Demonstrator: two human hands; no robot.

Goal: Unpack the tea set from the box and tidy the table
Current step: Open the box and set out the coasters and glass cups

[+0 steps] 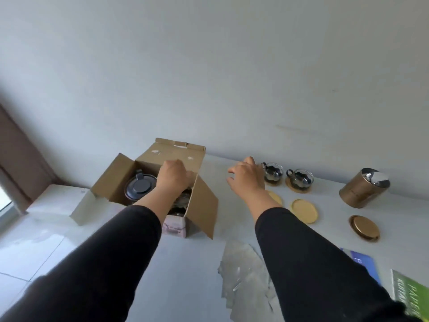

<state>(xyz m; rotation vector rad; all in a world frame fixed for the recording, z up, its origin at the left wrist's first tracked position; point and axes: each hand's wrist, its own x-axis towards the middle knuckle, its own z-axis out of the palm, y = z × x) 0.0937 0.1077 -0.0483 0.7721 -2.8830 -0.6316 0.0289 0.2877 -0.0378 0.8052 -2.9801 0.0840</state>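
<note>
An open cardboard box [204,205] stands on the white table [192,263] at the back left. Inside it sits a glass teapot with a dark lid [139,188], and more glassware shows under my wrist. My left hand [173,176] reaches into the box with fingers curled down; what it grips is hidden. My right hand [247,178] hovers open over the table right of the box, empty. Two glass cups [274,171] [300,178] stand on coasters against the wall. Two bare round yellow coasters [304,210] [276,197] lie nearer.
A gold tin [362,190] with a foil bag inside stands at the right, its gold lid [364,227] lying in front. Clear plastic wrapping [243,275] lies near me. A blue booklet [366,263] and a green one [408,291] sit at the right edge. The wall is behind.
</note>
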